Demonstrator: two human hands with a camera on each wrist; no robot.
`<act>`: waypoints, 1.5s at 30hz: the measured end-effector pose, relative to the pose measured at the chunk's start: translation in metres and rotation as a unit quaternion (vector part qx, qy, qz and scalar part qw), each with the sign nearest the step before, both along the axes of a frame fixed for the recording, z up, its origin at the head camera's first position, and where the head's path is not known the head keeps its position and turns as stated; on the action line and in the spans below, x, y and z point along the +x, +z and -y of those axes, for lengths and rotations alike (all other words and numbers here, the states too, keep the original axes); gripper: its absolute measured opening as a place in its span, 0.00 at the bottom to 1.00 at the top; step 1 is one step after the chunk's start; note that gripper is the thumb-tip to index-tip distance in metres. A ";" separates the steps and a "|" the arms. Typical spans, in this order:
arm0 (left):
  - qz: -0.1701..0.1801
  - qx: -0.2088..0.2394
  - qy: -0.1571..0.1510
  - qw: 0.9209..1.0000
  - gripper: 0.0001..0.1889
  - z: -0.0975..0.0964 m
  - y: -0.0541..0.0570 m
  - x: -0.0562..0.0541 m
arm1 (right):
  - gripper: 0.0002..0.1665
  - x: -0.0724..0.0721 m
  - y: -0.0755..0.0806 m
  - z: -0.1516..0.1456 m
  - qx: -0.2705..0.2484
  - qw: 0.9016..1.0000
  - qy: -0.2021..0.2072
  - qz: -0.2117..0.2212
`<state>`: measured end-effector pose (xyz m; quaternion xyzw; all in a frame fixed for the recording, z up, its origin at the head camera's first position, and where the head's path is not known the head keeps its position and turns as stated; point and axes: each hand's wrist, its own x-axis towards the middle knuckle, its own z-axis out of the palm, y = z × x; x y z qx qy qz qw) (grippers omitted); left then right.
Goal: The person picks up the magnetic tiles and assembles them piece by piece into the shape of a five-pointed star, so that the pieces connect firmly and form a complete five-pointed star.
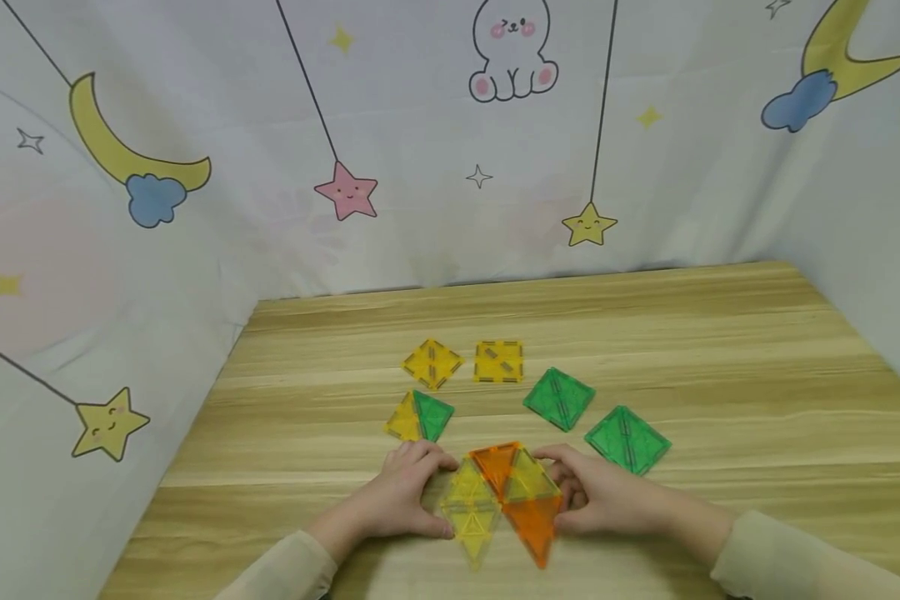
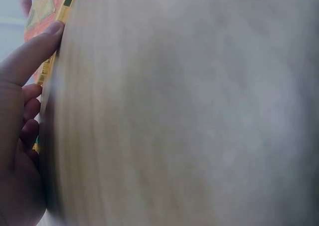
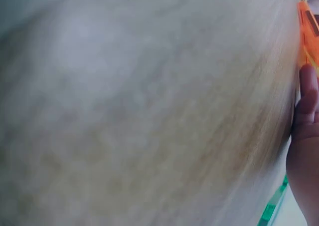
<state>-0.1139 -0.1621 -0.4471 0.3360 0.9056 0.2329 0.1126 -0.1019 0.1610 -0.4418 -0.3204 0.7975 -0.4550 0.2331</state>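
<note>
A flat cluster of translucent triangular magnetic tiles lies between both hands on the table's near part. Its left side has pale yellow triangles (image 1: 472, 521). An orange triangle (image 1: 497, 465) tops it, a yellow one (image 1: 531, 479) adjoins on the right, and another orange triangle (image 1: 534, 527) points down toward the near edge. My left hand (image 1: 397, 496) holds the cluster's left edge, thumb low and fingers higher up. On the other side my right hand (image 1: 603, 496) grips the right edge with curled fingers. In the left wrist view the thumb (image 2: 37, 54) presses the tile edge.
Beyond the hands lie a yellow-and-green tile pair (image 1: 420, 416), a yellow diamond (image 1: 432, 364) and a yellow square (image 1: 498, 362). Two green tile pairs (image 1: 559, 399) (image 1: 628, 440) sit to the right. A printed cloth (image 1: 450, 242) hangs behind the wooden table (image 1: 690, 342).
</note>
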 end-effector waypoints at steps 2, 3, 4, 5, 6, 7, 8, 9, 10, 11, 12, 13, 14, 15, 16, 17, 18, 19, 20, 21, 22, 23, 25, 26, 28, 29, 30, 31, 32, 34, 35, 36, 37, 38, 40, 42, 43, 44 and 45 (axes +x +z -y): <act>0.002 0.001 0.002 1.000 0.37 0.000 0.000 0.000 | 0.48 0.000 0.000 0.001 -0.006 1.000 0.004 0.008; 0.003 0.001 0.002 1.000 0.37 0.000 0.000 0.000 | 0.48 0.000 0.000 0.001 -0.007 1.000 0.006 0.011; 0.005 0.002 0.002 1.000 0.37 0.000 0.001 0.000 | 0.49 0.000 0.000 0.002 -0.007 1.000 0.007 0.012; 0.006 0.002 0.003 1.000 0.37 0.000 0.001 0.000 | 0.50 0.000 0.000 0.002 -0.005 1.000 0.008 0.013; 0.009 0.003 0.003 1.000 0.37 0.000 0.001 0.000 | 0.50 -0.001 0.000 0.003 -0.006 1.000 0.008 0.017; 0.011 0.005 0.003 1.000 0.37 0.000 0.001 0.000 | 0.50 -0.001 0.001 0.003 -0.010 1.000 0.010 0.027; 0.011 0.004 0.003 1.000 0.37 0.000 0.001 0.000 | 0.51 -0.001 0.001 0.004 -0.015 0.999 0.013 0.037; 0.012 0.005 0.003 1.000 0.37 0.000 0.001 0.001 | 0.51 -0.001 0.001 0.005 -0.026 0.998 0.018 0.053; 0.011 0.006 0.003 1.000 0.37 0.000 0.001 0.001 | 0.51 -0.001 0.001 0.006 -0.036 0.997 0.021 0.069; 0.011 0.006 0.003 1.000 0.37 0.000 0.002 0.001 | 0.52 0.000 0.002 0.007 -0.035 0.996 0.018 0.078; 0.010 0.007 0.003 1.000 0.37 0.000 0.002 0.001 | 0.52 -0.001 0.002 0.009 -0.033 0.996 0.016 0.084; 0.010 0.007 0.003 1.000 0.37 0.000 0.003 0.001 | 0.52 0.000 0.003 0.010 -0.028 0.996 0.009 0.086; 0.010 0.007 0.003 1.000 0.37 0.000 0.003 0.002 | 0.53 0.000 0.003 0.012 -0.020 0.997 0.002 0.079; 0.010 0.008 0.003 1.000 0.37 0.000 0.003 0.002 | 0.53 0.000 0.004 0.014 -0.011 0.997 -0.005 0.073; 0.011 0.008 0.003 1.000 0.37 0.000 0.003 0.002 | 0.53 0.000 0.004 0.016 0.003 0.998 -0.015 0.065; 0.011 0.008 0.004 1.000 0.37 0.000 0.003 0.002 | 0.52 0.000 0.005 0.018 0.013 0.998 -0.023 0.058; 0.011 0.008 0.005 1.000 0.37 0.000 0.003 0.002 | 0.52 0.000 0.005 0.020 0.014 0.998 -0.026 0.055; 0.011 0.009 0.006 1.000 0.37 0.000 0.002 0.002 | 0.51 0.000 0.005 0.021 0.013 0.998 -0.031 0.051; 0.010 0.009 0.007 1.000 0.37 0.000 0.002 0.002 | 0.49 0.000 0.005 0.022 0.011 0.998 -0.032 0.048; 0.008 0.010 0.008 1.000 0.37 0.000 0.001 0.002 | 0.48 -0.001 0.005 0.024 0.008 0.998 -0.033 0.048; 0.007 0.013 0.009 1.000 0.37 0.000 0.001 0.002 | 0.47 -0.001 0.005 0.025 0.007 0.998 -0.036 0.046; 0.005 0.013 0.010 1.000 0.37 0.000 0.000 0.003 | 0.46 -0.001 0.005 0.026 0.005 0.998 -0.037 0.043; 0.001 0.017 0.012 1.000 0.37 0.001 -0.001 0.003 | 0.45 -0.002 0.004 0.028 0.003 0.998 -0.041 0.037; 0.000 0.019 0.013 1.000 0.37 0.001 -0.001 0.004 | 0.45 -0.002 0.003 0.028 0.000 0.998 -0.041 0.038; -0.001 0.021 0.015 1.000 0.37 0.001 -0.002 0.004 | 0.45 -0.003 0.002 0.029 -0.004 0.998 -0.045 0.037; -0.002 0.022 0.016 1.000 0.38 0.001 -0.002 0.005 | 0.44 -0.003 0.001 0.029 -0.006 0.998 -0.048 0.035; -0.002 0.024 0.016 1.000 0.38 0.001 -0.002 0.005 | 0.44 -0.003 0.001 0.028 -0.009 0.998 -0.050 0.034; -0.003 0.025 0.016 1.000 0.39 0.001 -0.002 0.005 | 0.44 -0.003 0.000 0.028 -0.015 0.998 -0.052 0.036; -0.002 0.027 0.017 0.999 0.40 0.001 -0.002 0.005 | 0.43 -0.004 0.000 0.028 -0.020 0.998 -0.054 0.037; -0.002 0.031 0.018 0.999 0.43 0.001 -0.002 0.005 | 0.43 -0.004 0.000 0.028 -0.031 0.997 -0.055 0.042; -0.002 0.034 0.018 0.999 0.45 0.000 -0.002 0.005 | 0.44 -0.005 0.000 0.027 -0.036 0.997 -0.055 0.045; -0.002 0.037 0.018 0.999 0.47 0.000 -0.002 0.005 | 0.44 -0.005 0.000 0.028 -0.039 0.997 -0.055 0.047; -0.004 0.039 0.016 0.999 0.49 -0.001 -0.002 0.005 | 0.45 -0.005 0.000 0.028 -0.042 0.996 -0.055 0.050; -0.002 0.042 0.015 0.999 0.51 -0.002 -0.001 0.006 | 0.45 -0.005 0.000 0.028 -0.042 0.996 -0.056 0.051; 0.000 0.046 0.011 0.999 0.54 -0.004 0.000 0.007 | 0.47 -0.006 -0.001 0.029 -0.040 0.996 -0.059 0.048; 0.000 0.050 0.002 0.999 0.55 -0.006 0.001 0.008 | 0.49 -0.006 -0.001 0.030 -0.038 0.996 -0.061 0.047; 0.000 0.049 -0.002 0.999 0.56 -0.007 0.001 0.008 | 0.49 -0.006 -0.001 0.030 -0.037 0.996 -0.062 0.048; 0.002 0.050 -0.004 0.999 0.56 -0.008 0.002 0.009 | 0.50 -0.007 -0.002 0.030 -0.035 0.996 -0.063 0.048; -0.001 0.050 -0.007 0.999 0.56 -0.009 0.002 0.009 | 0.51 -0.007 -0.002 0.030 -0.034 0.996 -0.063 0.048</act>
